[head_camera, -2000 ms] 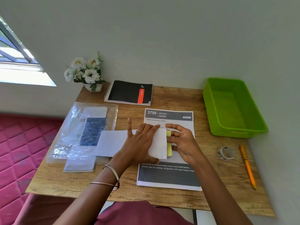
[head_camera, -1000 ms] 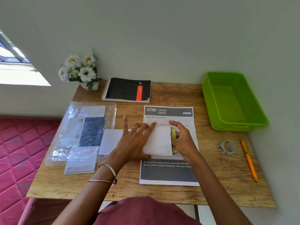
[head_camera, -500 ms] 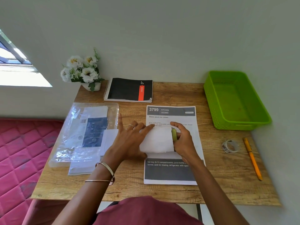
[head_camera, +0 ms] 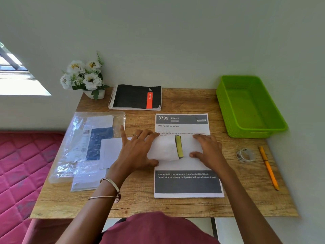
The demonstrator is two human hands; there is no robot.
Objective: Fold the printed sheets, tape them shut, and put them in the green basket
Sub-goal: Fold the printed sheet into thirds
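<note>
A folded white sheet [head_camera: 163, 148] lies across the printed sheet [head_camera: 186, 184] headed "3799 KITCHEN" in the middle of the wooden table. A yellow-green strip of tape [head_camera: 179, 147] runs over its seam. My left hand [head_camera: 137, 150] presses the folded sheet's left part, fingers spread and thumb at its lower edge. My right hand [head_camera: 209, 150] rests on its right end, just right of the tape. The green basket [head_camera: 255, 132] stands at the back right with nothing in it.
A tape roll [head_camera: 245, 154] and an orange pen [head_camera: 268, 167] lie right of my right hand. A plastic sleeve of papers [head_camera: 84, 143] and a white sheet [head_camera: 110, 152] are at left. A black notebook [head_camera: 135, 96] and flowers [head_camera: 84, 74] stand at the back.
My right hand has moved off the tape strip to the right end of the folded sheet, so the whole strip shows. My left hand still holds the sheet down.
</note>
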